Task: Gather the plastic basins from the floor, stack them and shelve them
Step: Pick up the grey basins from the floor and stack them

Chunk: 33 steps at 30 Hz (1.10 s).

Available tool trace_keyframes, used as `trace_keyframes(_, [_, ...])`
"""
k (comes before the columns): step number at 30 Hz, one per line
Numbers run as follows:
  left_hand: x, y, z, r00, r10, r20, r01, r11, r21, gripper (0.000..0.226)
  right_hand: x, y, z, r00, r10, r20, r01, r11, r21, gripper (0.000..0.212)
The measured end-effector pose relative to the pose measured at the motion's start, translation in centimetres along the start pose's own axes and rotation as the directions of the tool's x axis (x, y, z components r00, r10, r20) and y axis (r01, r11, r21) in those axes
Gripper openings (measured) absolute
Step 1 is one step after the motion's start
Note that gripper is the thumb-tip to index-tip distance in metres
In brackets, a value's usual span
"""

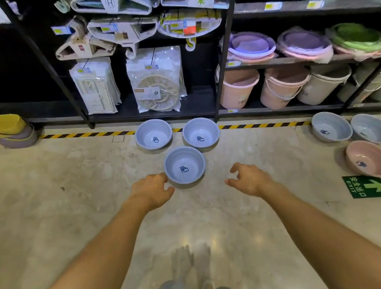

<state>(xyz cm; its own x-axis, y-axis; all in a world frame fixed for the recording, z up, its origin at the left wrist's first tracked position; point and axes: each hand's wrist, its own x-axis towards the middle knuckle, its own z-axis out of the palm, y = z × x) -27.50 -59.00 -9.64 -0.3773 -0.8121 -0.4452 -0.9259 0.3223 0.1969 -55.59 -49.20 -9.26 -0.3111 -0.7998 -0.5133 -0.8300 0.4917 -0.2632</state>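
In the head view, nothing of the task is seen to be done yet: all the basins lie singly on the floor (70, 196), none stacked and none held. Three blue ones are grouped just in front of the shelving: the nearest blue basin (184, 165), with the left rear basin (154, 136) and the right rear basin (201, 133) close behind it, their rims touching or nearly so. Well apart to the right, two more blue basins (331, 126) (371, 128) and a pink basin (368, 158) are found, the pink one tilted.

The left hand (151, 189) is stretched toward the nearest blue basin, its loosely curled fingers at or just beside the rim; whether contact is made cannot be told. The right hand (247, 178) is held a little apart from the basin's other side, fingers relaxed and grasping nothing. The first pick-up is judged to be in hand; gathering all six, nesting them and shelving them are left.

On the shelf unit (294, 59) stacked basins (251, 46) are already stored, with pink buckets (238, 88) below. Little free shelf room is visible there. A yellow tub stack (4, 127) stands far left, and a green exit sign (365, 186) is stuck to the floor. No obstacle is seen between the hands and the basins.
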Motion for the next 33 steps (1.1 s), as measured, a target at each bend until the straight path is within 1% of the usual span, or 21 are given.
trace_keyframes(6, [10.5, -1.9, -0.2, 0.997, -0.023, 0.078, 0.025, 0.999, -0.036, 0.054, 10.1, -0.9, -1.1, 0.995, 0.051, 0.085, -0.05, 0.999, -0.009, 0.057])
trace_keyframes(11, [21.9, -4.4, -0.6, 0.992, -0.036, 0.121, 0.044, 0.997, -0.061, 0.049, 20.8, -2.6, -1.9, 0.987, 0.105, 0.125, -0.105, 0.994, 0.0, 0.055])
trace_keyframes(14, [29.0, -6.2, -0.5, 0.994, -0.035, 0.101, 0.044, 0.995, -0.093, 0.044, 27.7, -3.6, -2.1, 0.98, 0.146, 0.137, -0.15, 0.988, 0.022, 0.055])
trace_keyframes(16, [33.2, -7.4, -0.1, 0.995, -0.054, 0.083, 0.063, 0.992, -0.109, 0.041, 32.1, -4.3, -1.9, 0.979, 0.15, 0.138, -0.156, 0.987, 0.036, 0.056])
trace_keyframes(20, [40.6, -9.2, 2.0, 0.985, -0.097, 0.144, 0.115, 0.985, -0.128, 0.047, 39.3, -4.5, 0.1, 0.974, 0.165, 0.155, -0.175, 0.983, 0.058, 0.056])
trace_keyframes(23, [45.8, -10.4, 4.8, 0.983, -0.109, 0.146, 0.128, 0.983, -0.128, 0.049, 44.3, -3.5, 3.0, 0.97, 0.181, 0.165, -0.193, 0.979, 0.061, 0.056])
trace_keyframes(26, [50.6, -11.9, 9.2, 0.981, -0.113, 0.156, 0.134, 0.982, -0.133, 0.051, 49.5, -1.8, 6.9, 0.967, 0.191, 0.171, -0.204, 0.977, 0.062, 0.056])
trace_keyframes(33, [61.4, -15.7, 24.4, 0.978, -0.165, 0.125, 0.178, 0.979, -0.101, 0.056, 62.3, 4.3, 19.7, 0.968, 0.2, 0.149, -0.207, 0.978, 0.033, 0.06])
